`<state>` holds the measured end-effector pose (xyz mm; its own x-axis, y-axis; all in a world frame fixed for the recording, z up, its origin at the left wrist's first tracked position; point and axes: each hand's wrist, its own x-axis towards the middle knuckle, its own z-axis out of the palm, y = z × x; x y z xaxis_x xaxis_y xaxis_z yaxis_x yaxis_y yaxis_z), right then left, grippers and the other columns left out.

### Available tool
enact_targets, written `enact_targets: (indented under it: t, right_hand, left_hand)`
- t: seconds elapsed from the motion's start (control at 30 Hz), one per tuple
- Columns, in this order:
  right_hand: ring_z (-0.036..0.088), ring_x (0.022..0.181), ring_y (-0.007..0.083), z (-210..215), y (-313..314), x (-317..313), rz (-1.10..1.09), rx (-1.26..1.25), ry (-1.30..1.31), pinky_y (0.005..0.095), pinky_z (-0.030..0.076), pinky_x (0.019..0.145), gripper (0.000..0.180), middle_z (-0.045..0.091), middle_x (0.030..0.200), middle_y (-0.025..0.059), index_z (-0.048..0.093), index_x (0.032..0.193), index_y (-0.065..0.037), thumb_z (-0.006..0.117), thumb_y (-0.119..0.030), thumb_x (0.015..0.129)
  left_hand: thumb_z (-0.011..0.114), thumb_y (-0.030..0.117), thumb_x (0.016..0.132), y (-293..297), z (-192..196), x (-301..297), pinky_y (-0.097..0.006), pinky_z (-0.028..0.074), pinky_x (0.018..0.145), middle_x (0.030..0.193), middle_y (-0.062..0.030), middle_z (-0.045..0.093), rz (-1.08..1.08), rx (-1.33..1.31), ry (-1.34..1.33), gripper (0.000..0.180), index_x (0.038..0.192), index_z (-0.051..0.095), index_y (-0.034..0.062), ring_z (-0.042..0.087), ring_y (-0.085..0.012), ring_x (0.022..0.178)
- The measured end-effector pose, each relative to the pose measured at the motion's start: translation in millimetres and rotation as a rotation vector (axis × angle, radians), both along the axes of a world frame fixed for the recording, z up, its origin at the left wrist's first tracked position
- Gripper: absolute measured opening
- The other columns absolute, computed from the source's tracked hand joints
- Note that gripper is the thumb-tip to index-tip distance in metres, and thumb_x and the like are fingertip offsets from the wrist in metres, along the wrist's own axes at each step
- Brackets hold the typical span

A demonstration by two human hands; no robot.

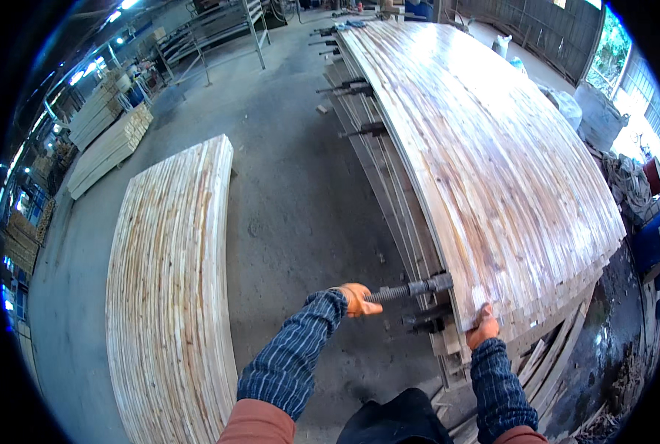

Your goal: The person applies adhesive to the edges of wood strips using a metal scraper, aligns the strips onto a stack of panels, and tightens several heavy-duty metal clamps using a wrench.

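My left hand, in an orange glove, is closed around the end of a dark threaded clamp screw. The screw runs level to the clamp head, which meets the left edge of a large glued-up wood panel. At the panel's near left corner is my right hand, also gloved in orange. Its fingers are curled on the board edge, with one digit lying on the top face; its underside is hidden. Just below the screw sits a second dark clamp end, touched by neither hand.
More clamps stick out along the panel's left side. A stack of striped wood panels stands to my left. Timber piles lie at the far left. Blue drums and sacks line the right. Loose wood strips lie near my right arm.
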<state>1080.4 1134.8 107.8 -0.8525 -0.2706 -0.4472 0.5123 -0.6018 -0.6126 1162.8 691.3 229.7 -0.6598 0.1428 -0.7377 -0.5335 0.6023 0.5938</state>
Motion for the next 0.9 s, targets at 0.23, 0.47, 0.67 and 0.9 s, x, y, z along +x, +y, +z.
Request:
enact_targets:
  t: [0.23, 0.47, 0.67, 0.9]
  right_hand:
    - [0.063, 0.096, 0.0251, 29, -60, 14, -0.204, 0.404, -0.242, 0.046, 0.054, 0.081, 0.042, 0.064, 0.113, 0.0064, 0.053, 0.127, -0.011, 0.058, -0.039, 0.096]
    - [0.061, 0.106, 0.0274, 42, -37, 21, -0.124, 0.499, -0.244, 0.045, 0.05, 0.093, 0.047, 0.064, 0.122, 0.0075, 0.055, 0.128, -0.01, 0.052, -0.046, 0.098]
    - [0.063, 0.102, 0.0252, 78, -100, 48, -0.152, 0.554, -0.431, 0.0441, 0.053, 0.077, 0.048, 0.065, 0.115, 0.0045, 0.059, 0.118, -0.014, 0.055, -0.055, 0.093]
    - [0.057, 0.114, 0.0315, 95, -245, 153, 0.041, 0.081, -0.477, 0.0414, 0.051, 0.089, 0.067, 0.048, 0.143, 0.0137, 0.033, 0.147, -0.005, 0.047, -0.049, 0.099]
  left_hand:
    - [0.072, 0.031, 0.082, -5, -18, 40, -0.038, 0.045, 0.054, 0.073, -0.0059, 0.06, 0.235, 0.006, 0.676, 0.036, 0.109, 0.063, 0.0095, 0.057, -0.0183, 0.062]
    - [0.065, 0.044, 0.083, 14, -10, 42, -0.042, 0.051, 0.068, 0.082, -0.0119, 0.066, 0.034, -0.353, 0.486, 0.039, 0.105, 0.067, 0.0119, 0.064, -0.0303, 0.077]
    - [0.061, 0.063, 0.087, -43, -62, 11, -0.025, 0.026, 0.041, 0.059, 0.0049, 0.04, 0.139, 0.687, -0.497, 0.056, 0.103, 0.067, 0.0095, 0.033, -0.0064, 0.047]
    - [0.06, 0.051, 0.091, -69, -90, 62, -0.027, 0.052, 0.06, 0.091, -0.008, 0.07, 0.571, 0.628, -0.214, 0.055, 0.123, 0.062, 0.0065, 0.065, -0.0145, 0.07]
